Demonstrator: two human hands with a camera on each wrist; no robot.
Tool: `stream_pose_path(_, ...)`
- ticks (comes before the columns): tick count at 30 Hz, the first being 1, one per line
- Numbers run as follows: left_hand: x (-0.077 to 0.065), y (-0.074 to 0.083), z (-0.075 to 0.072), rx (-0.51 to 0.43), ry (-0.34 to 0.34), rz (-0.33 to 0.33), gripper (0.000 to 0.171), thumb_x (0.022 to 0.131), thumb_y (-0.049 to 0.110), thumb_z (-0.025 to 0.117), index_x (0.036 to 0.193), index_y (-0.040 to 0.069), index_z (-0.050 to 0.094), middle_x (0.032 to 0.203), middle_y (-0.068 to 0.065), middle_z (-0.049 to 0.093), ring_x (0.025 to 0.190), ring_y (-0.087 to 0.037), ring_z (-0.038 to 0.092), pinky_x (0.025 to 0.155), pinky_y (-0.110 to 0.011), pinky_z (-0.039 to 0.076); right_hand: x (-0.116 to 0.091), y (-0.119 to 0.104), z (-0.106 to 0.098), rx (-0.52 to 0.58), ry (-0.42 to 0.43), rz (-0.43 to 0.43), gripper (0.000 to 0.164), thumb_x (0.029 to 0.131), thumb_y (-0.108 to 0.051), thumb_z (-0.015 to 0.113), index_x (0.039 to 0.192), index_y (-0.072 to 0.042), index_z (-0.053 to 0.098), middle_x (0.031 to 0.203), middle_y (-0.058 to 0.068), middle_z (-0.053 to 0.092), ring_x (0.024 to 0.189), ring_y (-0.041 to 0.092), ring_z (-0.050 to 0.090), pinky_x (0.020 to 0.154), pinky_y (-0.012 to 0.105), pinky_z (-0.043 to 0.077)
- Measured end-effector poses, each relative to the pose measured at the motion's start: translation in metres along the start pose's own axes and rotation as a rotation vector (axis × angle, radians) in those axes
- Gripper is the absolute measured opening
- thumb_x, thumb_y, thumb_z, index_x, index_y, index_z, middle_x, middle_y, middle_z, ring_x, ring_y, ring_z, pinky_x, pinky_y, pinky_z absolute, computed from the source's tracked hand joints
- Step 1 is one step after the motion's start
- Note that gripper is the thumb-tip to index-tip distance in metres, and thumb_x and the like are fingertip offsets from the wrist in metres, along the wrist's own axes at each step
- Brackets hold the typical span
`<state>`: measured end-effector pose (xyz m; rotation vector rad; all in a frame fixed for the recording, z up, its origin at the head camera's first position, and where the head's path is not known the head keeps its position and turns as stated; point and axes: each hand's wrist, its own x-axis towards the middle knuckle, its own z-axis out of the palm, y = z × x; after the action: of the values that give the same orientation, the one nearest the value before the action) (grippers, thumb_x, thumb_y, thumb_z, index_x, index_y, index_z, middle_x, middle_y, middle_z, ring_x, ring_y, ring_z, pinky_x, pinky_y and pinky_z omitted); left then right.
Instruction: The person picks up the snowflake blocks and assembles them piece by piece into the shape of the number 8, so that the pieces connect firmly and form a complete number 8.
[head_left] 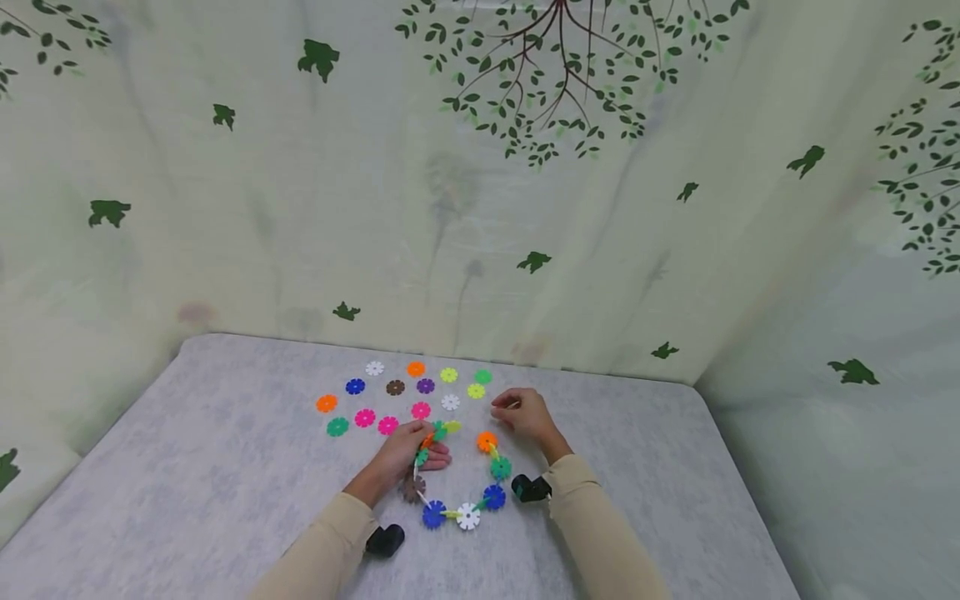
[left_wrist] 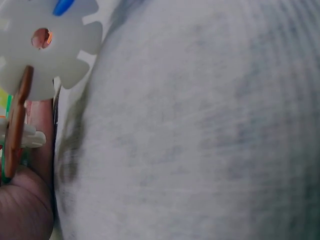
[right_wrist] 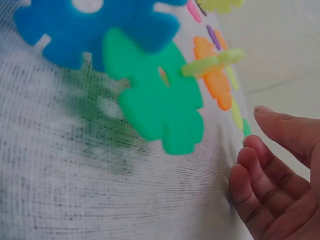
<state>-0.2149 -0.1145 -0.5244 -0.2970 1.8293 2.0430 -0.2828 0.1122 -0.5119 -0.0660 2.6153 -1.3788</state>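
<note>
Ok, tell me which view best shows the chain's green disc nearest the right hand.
The right wrist view: the green disc appears large and close, its notches plain. The head view shows it too, but small; the left wrist view doesn't show it.

A chain of multicoloured notched discs [head_left: 467,522] curves nearly full circle.
</note>
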Motion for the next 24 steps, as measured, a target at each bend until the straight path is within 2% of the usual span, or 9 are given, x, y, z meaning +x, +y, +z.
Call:
stream_pose_path(7, 0.0, 0.0, -0.001, -0.001, 0.01, -0.007, 0.025, 0.105, 0.016, 0.038, 0.113, -0.004, 0.051, 0.091, -0.022, 0.065, 0.078, -0.029, 0.071, 0.072, -0.037, 0.059, 0.018, -0.009, 0.008, -0.088, -0.004, -0.02, 0.024, 0.086, -0.012, 0.073, 0.109, -0.009, 0.068, 0.091, 0.004, 0.061, 0.08, 0.021, 0.055, 0.07, 0.03, 0.052)
stream_pose_path(12, 0.001, -0.003, 0.001, -0.009, -0.016, -0.007, 0.027, 0.105, 0.016, 0.037, 0.116, -0.005, 0.05, 0.091, -0.022, 0.066, 0.078, -0.028, 0.071, 0.073, -0.037, 0.058, 0.029, -0.01, 0.008, -0.169, -0.048, -0.006, 0.033, 0.086, -0.017, 0.074, 0.118, -0.012, 0.067, 0.093, 0.005, 0.058, 0.086, 0.023, 0.052, 0.075, 0.032, 0.049)
stream_pose_path(16, 0.001, -0.002, 0.001, -0.002, -0.03, 0.005, 0.028, 0.105, 0.016, 0.037, 0.115, -0.006, 0.051, 0.09, -0.022, 0.066, 0.079, -0.029, 0.071, 0.073, -0.037, 0.058, 0.032, -0.01, 0.007, -0.203, -0.072, 0.014, 0.036, 0.086, -0.02, 0.074, 0.121, -0.015, 0.066, 0.094, 0.006, 0.056, 0.087, 0.023, 0.051, 0.075, 0.032, 0.047)
stream_pose_path(24, 0.003, 0.0, -0.002, 0.011, 0.002, -0.007, 0.028, 0.105, 0.016, 0.037, 0.115, -0.006, 0.052, 0.09, -0.021, 0.067, 0.079, -0.029, 0.071, 0.072, -0.037, 0.059, 0.04, -0.017, 0.011, -0.307, -0.118, -0.028, 0.04, 0.087, -0.024, 0.073, 0.126, -0.017, 0.064, 0.086, 0.005, 0.052, 0.077, 0.02, 0.048, 0.064, 0.028, 0.037)
